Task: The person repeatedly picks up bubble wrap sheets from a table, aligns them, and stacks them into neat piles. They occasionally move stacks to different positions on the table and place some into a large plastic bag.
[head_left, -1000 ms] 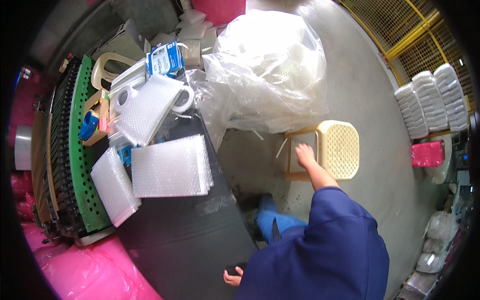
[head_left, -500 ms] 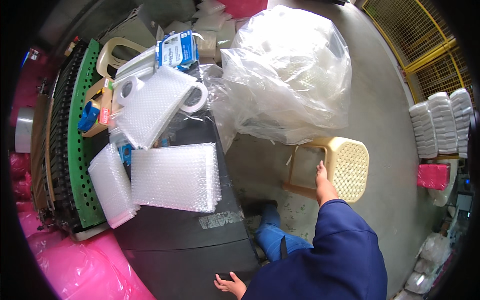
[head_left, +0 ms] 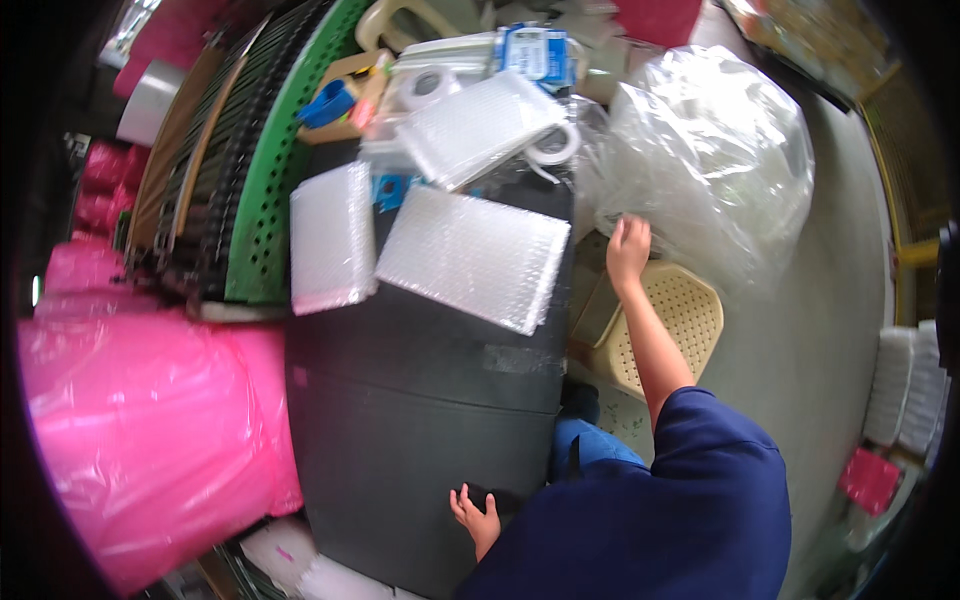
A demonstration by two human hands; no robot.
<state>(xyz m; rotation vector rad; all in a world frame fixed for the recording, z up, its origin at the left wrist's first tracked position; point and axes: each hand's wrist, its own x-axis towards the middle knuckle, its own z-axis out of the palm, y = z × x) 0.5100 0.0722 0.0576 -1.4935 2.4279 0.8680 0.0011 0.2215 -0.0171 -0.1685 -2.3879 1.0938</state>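
Observation:
My left hand [head_left: 477, 517] hovers over the near right part of the black table [head_left: 420, 430], its fingers spread and nothing in them. Past the table's right side, my right arm reaches out over a cream plastic stool [head_left: 680, 315] with a woven-pattern seat. My right hand [head_left: 629, 250] is at the lower left edge of a big clear plastic bag [head_left: 710, 150], just beyond the stool. Its fingers are curled in; what they hold, if anything, is hidden. On the table lie stacks of bubble wrap pouches, one [head_left: 475, 255] in the middle and another [head_left: 333, 240] to its left.
Farther back on the table are more bubble wrap [head_left: 480, 125], tape rolls [head_left: 430, 87], a blue tape dispenser [head_left: 327, 104] and a blue-and-white package [head_left: 537, 55]. A green perforated machine panel [head_left: 275, 190] and pink wrapped bundles [head_left: 160, 430] stand left. White stacks [head_left: 905, 390] are at right.
The view has turned, so the table appears farther right. My right hand has gone from the stool's seat edge to the bag's edge, its fingers now curled. The stool appears closer to the table.

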